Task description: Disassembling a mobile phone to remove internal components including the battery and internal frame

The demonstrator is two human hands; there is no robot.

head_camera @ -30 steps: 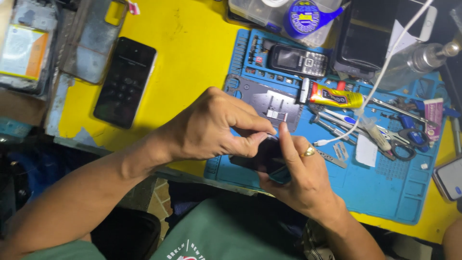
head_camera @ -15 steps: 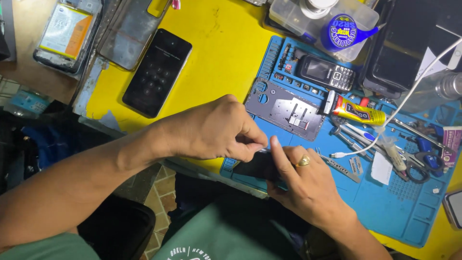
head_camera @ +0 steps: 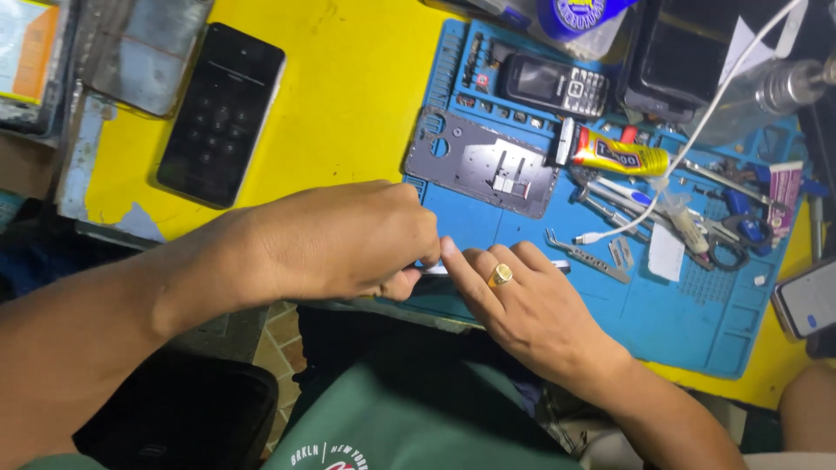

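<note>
Fingers of left hand and right hand pinched on a thin tool, yellow glue tube beyond.

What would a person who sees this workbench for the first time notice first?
Probably the two hands meeting at the near edge of the blue work mat: the left hand and the ringed right hand pinch a small object mostly hidden between them. Next, the bright yellow table with a black smartphone lying on it at the left.

Left hand, fingers curled in a pinch, meets the flatter, ringed right hand at frame centre.
</note>
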